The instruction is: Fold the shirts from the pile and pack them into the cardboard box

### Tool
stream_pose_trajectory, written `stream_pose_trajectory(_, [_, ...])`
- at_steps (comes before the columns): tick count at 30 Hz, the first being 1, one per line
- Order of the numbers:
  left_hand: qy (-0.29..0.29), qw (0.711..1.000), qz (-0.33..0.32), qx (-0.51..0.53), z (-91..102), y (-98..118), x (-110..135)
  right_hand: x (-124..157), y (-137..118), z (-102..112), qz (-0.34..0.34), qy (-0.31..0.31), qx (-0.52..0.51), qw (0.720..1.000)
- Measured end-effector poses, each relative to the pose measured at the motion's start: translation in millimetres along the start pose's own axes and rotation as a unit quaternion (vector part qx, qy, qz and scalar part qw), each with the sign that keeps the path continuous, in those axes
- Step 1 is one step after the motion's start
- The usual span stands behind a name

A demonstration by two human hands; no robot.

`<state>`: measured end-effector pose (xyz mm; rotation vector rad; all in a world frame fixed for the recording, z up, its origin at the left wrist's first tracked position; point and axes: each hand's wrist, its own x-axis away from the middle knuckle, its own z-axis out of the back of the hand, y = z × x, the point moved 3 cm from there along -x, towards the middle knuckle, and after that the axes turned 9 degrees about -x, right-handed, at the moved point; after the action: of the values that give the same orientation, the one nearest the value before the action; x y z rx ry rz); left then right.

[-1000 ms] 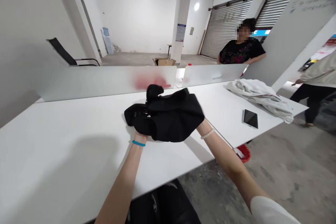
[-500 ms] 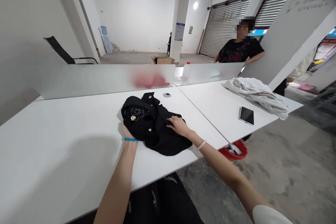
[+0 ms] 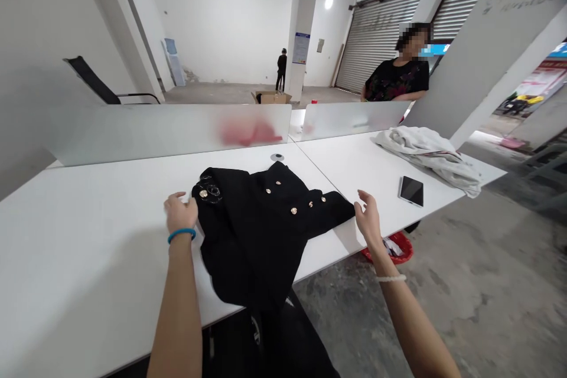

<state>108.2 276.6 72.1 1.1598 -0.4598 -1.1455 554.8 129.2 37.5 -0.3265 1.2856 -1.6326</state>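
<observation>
A black garment with gold buttons (image 3: pixel 257 224) lies spread on the white table (image 3: pixel 88 236), its lower part hanging over the near edge. My left hand (image 3: pixel 181 211), a blue band on its wrist, rests at the garment's left edge with fingers loosely curled and holds nothing. My right hand (image 3: pixel 367 217) hovers just beyond the garment's right tip at the table's edge, with its fingers apart and nothing in them.
A phone (image 3: pixel 411 191) and a crumpled white cloth (image 3: pixel 429 156) lie on the table at right. A red bin (image 3: pixel 392 248) stands on the floor under the table edge. Frosted dividers (image 3: pixel 168 130) line the back; a person in black (image 3: pixel 394 80) stands behind them.
The garment was bunched under both hands; now it lies spread out with its lower part over the table's near edge. Both hands have let go and moved apart to its sides.
</observation>
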Motion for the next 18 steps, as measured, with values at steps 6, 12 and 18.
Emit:
stream_pose_trajectory(6, [-0.168,0.963,-0.119,-0.176,6.1,42,107,-4,-24,-29,0.128,-0.099,0.055,0.985])
stream_pose_trajectory(12, [-0.398,0.775,-0.259,-0.416,-24.3,48,185,7,-41,-86,0.183,-0.263,0.290,0.902])
stream_pose_trajectory(18, [-0.085,0.938,-0.017,-0.337,52.5,18,98,49,-56,-98,0.176,-0.230,0.396,0.871])
